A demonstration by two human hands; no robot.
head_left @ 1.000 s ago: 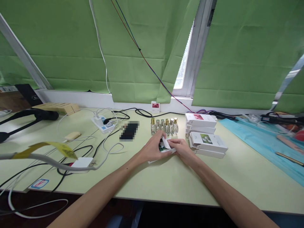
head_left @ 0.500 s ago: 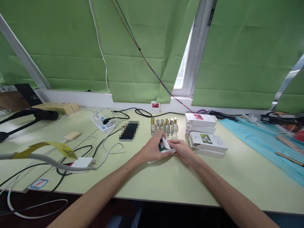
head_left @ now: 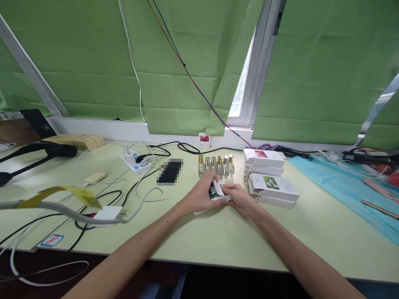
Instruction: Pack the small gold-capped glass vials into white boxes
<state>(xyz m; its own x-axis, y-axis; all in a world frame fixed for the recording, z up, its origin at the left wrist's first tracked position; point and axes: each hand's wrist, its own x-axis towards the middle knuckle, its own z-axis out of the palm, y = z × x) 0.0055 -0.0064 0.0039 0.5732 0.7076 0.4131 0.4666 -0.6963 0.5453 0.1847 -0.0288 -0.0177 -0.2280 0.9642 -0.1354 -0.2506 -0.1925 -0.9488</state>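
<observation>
Between my two hands is a small white carton [head_left: 214,190] with a green and white flower picture, partly covered by my fingers. My left hand [head_left: 199,194] wraps round its left side, thumb along the near edge. At the carton's right end, the fingers of my right hand [head_left: 238,198] pinch its white flap or edge; the fingertips are partly hidden. Just beyond my hands stands a row of several small glass bottles [head_left: 220,167] with gold and silver caps. To the right lie stacked white cartons [head_left: 274,186] with a similar flower picture.
Behind that stack are more white cartons [head_left: 263,157] with a red picture. A small carton [head_left: 204,141] leans by the sill. Left are a blurred dark object [head_left: 170,171], a power strip [head_left: 137,164], an adapter [head_left: 107,214] and loose cables. Blue plastic sheeting [head_left: 339,182] covers the right side.
</observation>
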